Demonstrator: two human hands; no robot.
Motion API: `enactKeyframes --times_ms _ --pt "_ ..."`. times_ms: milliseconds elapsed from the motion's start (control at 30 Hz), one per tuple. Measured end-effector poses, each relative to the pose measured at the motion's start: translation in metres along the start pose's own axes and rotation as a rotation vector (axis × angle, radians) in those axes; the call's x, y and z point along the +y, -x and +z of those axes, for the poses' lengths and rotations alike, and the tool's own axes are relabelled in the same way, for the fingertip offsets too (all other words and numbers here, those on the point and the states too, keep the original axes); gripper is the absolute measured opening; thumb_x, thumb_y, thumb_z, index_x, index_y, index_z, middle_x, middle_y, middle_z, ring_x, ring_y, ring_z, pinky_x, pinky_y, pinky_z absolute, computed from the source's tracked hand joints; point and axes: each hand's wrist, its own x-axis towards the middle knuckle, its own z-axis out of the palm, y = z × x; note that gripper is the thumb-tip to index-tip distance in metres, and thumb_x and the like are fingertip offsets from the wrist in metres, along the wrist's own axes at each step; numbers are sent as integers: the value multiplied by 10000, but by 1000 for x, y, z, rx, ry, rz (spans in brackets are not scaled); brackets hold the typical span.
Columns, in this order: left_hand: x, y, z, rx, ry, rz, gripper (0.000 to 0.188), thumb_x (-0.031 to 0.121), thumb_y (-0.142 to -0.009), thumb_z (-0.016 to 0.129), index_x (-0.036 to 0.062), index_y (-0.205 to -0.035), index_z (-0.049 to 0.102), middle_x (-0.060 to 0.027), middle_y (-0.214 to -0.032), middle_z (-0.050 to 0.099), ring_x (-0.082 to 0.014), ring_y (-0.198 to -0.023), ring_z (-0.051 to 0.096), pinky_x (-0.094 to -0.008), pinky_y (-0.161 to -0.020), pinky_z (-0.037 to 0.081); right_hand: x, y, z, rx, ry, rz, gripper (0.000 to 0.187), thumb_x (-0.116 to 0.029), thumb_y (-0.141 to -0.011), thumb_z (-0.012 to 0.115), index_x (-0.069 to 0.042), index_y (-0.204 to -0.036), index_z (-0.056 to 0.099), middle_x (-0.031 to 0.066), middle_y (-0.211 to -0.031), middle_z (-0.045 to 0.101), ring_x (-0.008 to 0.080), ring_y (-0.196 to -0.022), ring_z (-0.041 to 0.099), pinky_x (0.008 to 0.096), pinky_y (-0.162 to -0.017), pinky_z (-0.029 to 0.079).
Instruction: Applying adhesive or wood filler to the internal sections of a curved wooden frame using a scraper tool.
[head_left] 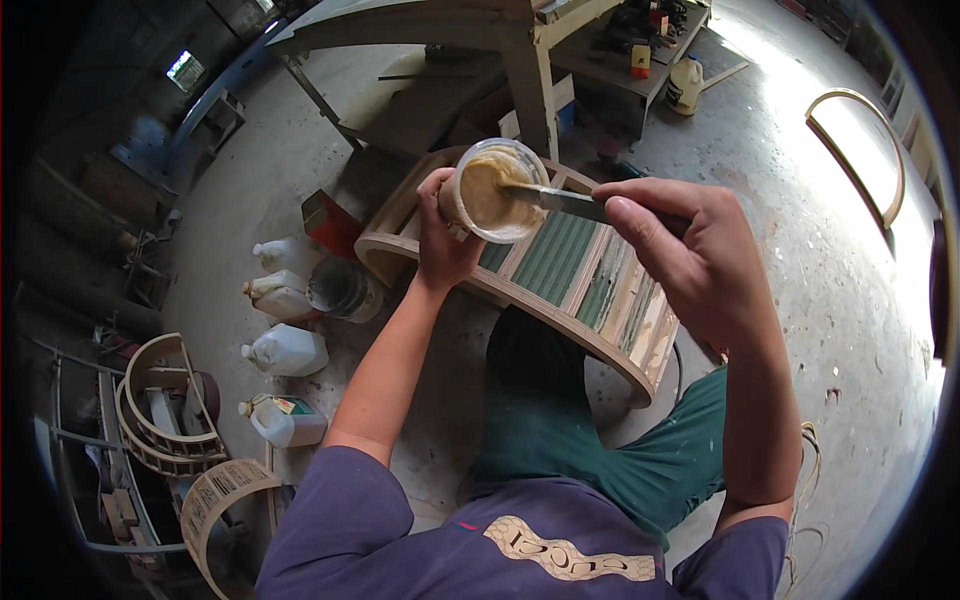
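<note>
My left hand (445, 235) is wrapped round a clear plastic tub (532, 160), tilted so that its mouth faces me. Inside is a thick beige paste (487, 190), smeared up the walls. The handle of a flat putty knife (570, 203) is pinched in my right hand (690, 245), and the blade dips into the paste. Below both hands lies a curved wooden frame (600, 345) with slats and green ribbed webbing strips (553, 258) across it. Beige smears show on its right-hand slats.
Several plastic jugs (287, 350) and a dark bucket (345, 288) stand on the floor to the left. Curved wooden pieces (165, 400) lie at lower left. A workbench (530, 80) is ahead, and a cream jug (685, 85) sits beside it. A wooden arch (860, 150) lies far right.
</note>
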Motion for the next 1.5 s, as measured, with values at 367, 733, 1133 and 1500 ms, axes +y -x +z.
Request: enactKeyframes --times_ms 367,733,1133,1500 --pt "0 1 0 -54 149 -156 730 165 -890 820 57 -1450 364 -80 -1256 601 -173 -1110 622 -309 -884 537 71 16 11 -21 -1133 617 359 -247 -1091 492 39 -1255 634 -65 -613 433 17 -476 305 183 -439 226" --pt "-10 8 3 13 365 -282 722 153 -891 812 55 -1452 368 -91 -1288 612 -180 -1156 618 -329 -936 527 69 30 21 182 -1209 550 392 -268 -1107 458 35 -1317 589 -29 -641 489 51 -490 355 193 -465 301" --pt "-12 9 1 2 430 -417 677 108 -891 794 55 -1436 395 -92 -1311 600 -183 -1201 599 -353 -1027 486 55 23 24 185 -1186 453 440 -272 -1125 411 53 -1402 517 17 -743 584 62 -513 393 193 -481 337" --pt "-13 7 3 -15 484 -448 647 126 -892 803 61 -1410 420 -78 -1298 597 -167 -1207 586 -344 -1027 485 49 16 27 182 -1327 543 400 -256 -1107 475 67 -1322 572 49 -763 641 74 -523 460 190 -482 391"
